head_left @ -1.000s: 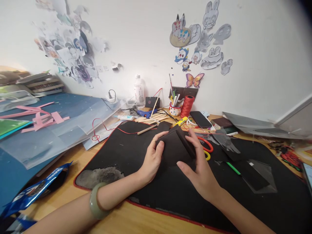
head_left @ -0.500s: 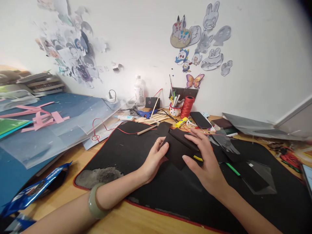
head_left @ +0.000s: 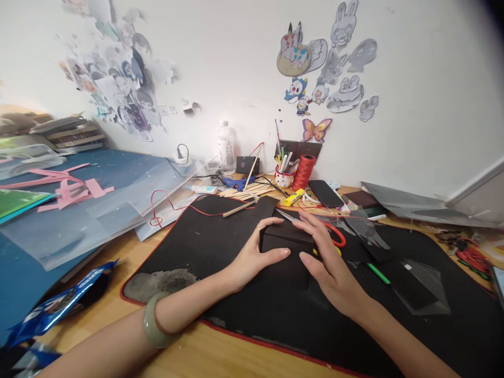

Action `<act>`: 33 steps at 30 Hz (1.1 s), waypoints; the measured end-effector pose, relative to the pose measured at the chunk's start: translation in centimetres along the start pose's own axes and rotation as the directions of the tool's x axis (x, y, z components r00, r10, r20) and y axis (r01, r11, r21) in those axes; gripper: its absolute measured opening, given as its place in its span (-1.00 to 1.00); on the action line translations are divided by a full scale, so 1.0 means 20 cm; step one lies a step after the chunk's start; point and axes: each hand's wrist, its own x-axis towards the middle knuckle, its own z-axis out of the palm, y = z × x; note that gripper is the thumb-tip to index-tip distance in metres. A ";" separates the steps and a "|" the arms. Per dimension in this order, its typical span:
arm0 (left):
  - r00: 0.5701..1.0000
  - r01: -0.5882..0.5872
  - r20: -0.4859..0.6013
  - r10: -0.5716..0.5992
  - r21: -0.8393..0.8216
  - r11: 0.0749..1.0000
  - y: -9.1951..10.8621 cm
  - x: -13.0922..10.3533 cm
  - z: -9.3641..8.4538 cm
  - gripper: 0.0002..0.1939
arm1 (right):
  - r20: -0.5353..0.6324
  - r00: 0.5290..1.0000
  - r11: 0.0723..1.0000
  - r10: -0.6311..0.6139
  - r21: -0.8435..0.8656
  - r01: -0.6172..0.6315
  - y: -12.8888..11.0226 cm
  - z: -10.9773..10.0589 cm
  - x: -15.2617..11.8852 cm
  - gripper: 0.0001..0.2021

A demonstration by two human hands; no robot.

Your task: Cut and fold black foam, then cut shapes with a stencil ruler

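ur L hand (head_left: 255, 252) has the black box (head_left: 289, 232) pinched, thumb on the front face, fingers curled over the top/back. Box is abt mid-frame, a bit below center, btwn both hands. Ur R hand (head_left: 334, 273) is at the box's right end, fingers bent over the edge, thumb by the front. Can't tell if that one's actually gripping tbh. All this is over the dark mat (head_left: 189, 236). Scissors (head_left: 343, 240) w/ red + yellow handles lie just behind ur R fingers, glue stick (head_left: 294, 197) and phone (head_left: 326, 193) further up. Green cutter (head_left: 378, 273) is right of center, blue snack bag (head_left: 71, 299) lower left.
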 end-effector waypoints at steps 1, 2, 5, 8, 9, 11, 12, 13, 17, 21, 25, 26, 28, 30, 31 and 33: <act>1.000 -0.011 -0.011 0.011 0.019 1.000 -0.01 0.00 0.00 -0.52 | 0.005 1.000 1.000 0.003 -0.007 -0.003 0.00 0.01 0.00 -0.58; 0.999 -0.022 -0.023 0.023 0.038 0.999 -0.01 0.00 0.01 -0.55 | 0.011 1.000 1.000 0.011 -0.013 -0.011 0.00 0.01 -0.01 -0.56; 0.998 -0.052 -0.041 0.056 0.096 0.994 -0.02 0.00 0.00 -0.56 | 0.024 0.998 0.998 0.057 -0.020 -0.057 0.01 0.05 -0.01 -0.44; 0.999 -0.052 -0.004 0.053 0.152 0.987 -0.03 0.00 0.00 -0.49 | 0.040 0.995 0.996 0.094 -0.003 -0.094 0.02 0.07 -0.02 -0.40; 0.999 -0.049 0.013 0.048 0.172 0.984 -0.03 0.00 -0.01 -0.46 | 0.048 0.994 0.995 0.095 0.005 -0.095 0.03 0.08 -0.02 -0.41; 0.998 -0.052 0.042 0.044 0.214 0.975 -0.02 -0.01 -0.01 -0.40 | 0.066 0.994 0.996 0.087 0.028 -0.089 0.04 0.08 -0.03 -0.42; 0.997 -0.060 0.052 0.050 0.235 0.970 -0.02 -0.01 -0.01 -0.38 | 0.073 0.994 0.996 0.079 0.040 -0.082 0.04 0.08 -0.03 -0.43; 0.996 -0.072 0.060 0.059 0.255 0.964 -0.02 -0.02 -0.02 -0.36 | 0.078 0.995 0.996 0.070 0.052 -0.074 0.04 0.07 -0.03 -0.43; 0.988 -0.145 0.089 0.123 0.325 0.935 -0.03 -0.02 -0.02 -0.28 | 0.086 0.996 0.995 0.015 0.099 -0.024 0.06 0.07 -0.04 -0.42; 0.966 -0.257 0.131 0.222 0.391 0.884 -0.03 -0.02 -0.02 -0.25 | 0.074 0.997 0.991 -0.029 0.134 0.019 0.07 0.09 -0.04 -0.40; 0.936 -0.351 0.199 0.291 0.461 0.815 -0.04 -0.01 -0.04 -0.26 | 0.031 0.996 0.993 -0.078 0.088 0.075 0.11 0.09 -0.06 -0.41; 0.927 -0.372 0.237 0.290 0.497 0.784 -0.04 -0.01 -0.05 -0.25 | 0.028 0.995 0.994 -0.092 0.060 0.091 0.13 0.09 -0.07 -0.40; 0.901 -0.428 0.347 0.261 0.606 0.670 -0.05 0.00 -0.08 -0.21 | 0.055 0.992 0.993 -0.114 -0.014 0.115 0.17 0.08 -0.09 -0.38; 0.864 -0.496 0.459 0.207 0.704 0.509 -0.07 0.01 -0.10 -0.17 | 0.108 0.987 0.988 -0.118 -0.084 0.128 0.20 0.07 -0.12 -0.37; 0.849 -0.521 0.495 0.184 0.731 0.441 -0.07 0.01 -0.12 -0.17 | 0.129 0.985 0.986 -0.112 -0.107 0.126 0.21 0.07 -0.13 -0.37; 0.833 -0.549 0.525 0.174 0.748 0.372 -0.09 0.01 -0.13 -0.17 | 0.149 0.984 0.986 -0.093 -0.125 0.112 0.22 0.07 -0.15 -0.39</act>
